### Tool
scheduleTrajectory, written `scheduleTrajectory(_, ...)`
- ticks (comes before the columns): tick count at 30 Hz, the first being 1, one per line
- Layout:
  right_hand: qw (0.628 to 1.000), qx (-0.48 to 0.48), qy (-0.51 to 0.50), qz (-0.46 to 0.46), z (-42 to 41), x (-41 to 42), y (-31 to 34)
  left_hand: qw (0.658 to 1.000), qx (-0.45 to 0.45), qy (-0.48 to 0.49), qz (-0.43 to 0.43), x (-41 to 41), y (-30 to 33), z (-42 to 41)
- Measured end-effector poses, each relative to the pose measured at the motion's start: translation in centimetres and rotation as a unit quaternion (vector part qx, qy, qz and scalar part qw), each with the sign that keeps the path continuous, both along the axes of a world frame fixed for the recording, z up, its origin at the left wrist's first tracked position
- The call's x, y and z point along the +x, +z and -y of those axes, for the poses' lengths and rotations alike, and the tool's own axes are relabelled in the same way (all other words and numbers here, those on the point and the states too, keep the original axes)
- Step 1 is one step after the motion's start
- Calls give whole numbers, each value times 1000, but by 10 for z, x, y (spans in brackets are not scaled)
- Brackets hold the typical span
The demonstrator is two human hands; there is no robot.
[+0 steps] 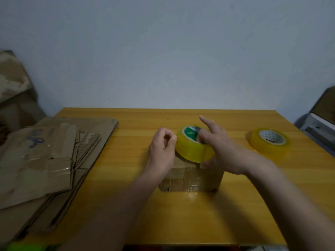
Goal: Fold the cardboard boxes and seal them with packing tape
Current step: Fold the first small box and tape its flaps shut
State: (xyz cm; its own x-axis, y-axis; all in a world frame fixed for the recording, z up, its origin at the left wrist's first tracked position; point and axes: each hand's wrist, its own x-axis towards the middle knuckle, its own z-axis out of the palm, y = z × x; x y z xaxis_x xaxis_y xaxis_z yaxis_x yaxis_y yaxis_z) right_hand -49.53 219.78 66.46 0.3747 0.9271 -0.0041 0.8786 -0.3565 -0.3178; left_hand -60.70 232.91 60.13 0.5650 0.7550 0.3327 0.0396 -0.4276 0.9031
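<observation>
Nearest me on the yellow wooden worktop (181, 214) stands a small cardboard box (190, 180), closed and already striped with clear tape across its front. On top of it sits a roll of yellowish packing tape (192, 147), tilted. My right hand (223, 151) holds that roll, thumb low against its outer side and middle fingers hooked into the green-printed core, the forefinger sticking out straight. My left hand (161, 151) is at the roll's left edge, fingers curled and thumb meeting fingertip there; whether it pinches the tape end I cannot tell. To my left lies a stack of flattened cardboard boxes (45, 160). Further right, well apart, a second tape roll (268, 142) lies flat.
</observation>
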Motion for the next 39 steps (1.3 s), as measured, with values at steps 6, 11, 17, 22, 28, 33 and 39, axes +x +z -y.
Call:
scheduleTrajectory(6,985,167,-29,29,-2,-2,-34,994,-29,98,-32,4,0,-9)
scheduleTrajectory(11,935,312,-66,-157,-15,0,-52,986,-69,140,-53,11,-2,-12)
scheduleTrajectory(17,844,416,-137,-310,-39,-1,-55,986,-130,104,-5,15,-3,-11)
scheduleTrajectory(22,831,443,-180,-284,-49,3,-65,988,-143,63,9,11,-3,-12)
scheduleTrajectory(28,819,473,-213,-244,-49,4,-69,980,-163,112,15,7,2,-13)
scheduleTrajectory(33,836,454,-212,-226,-50,2,-66,954,-266,122,60,-17,5,-30)
scheduleTrajectory(39,830,467,-227,-202,-51,0,-66,897,-422,93,98,-31,-1,-32)
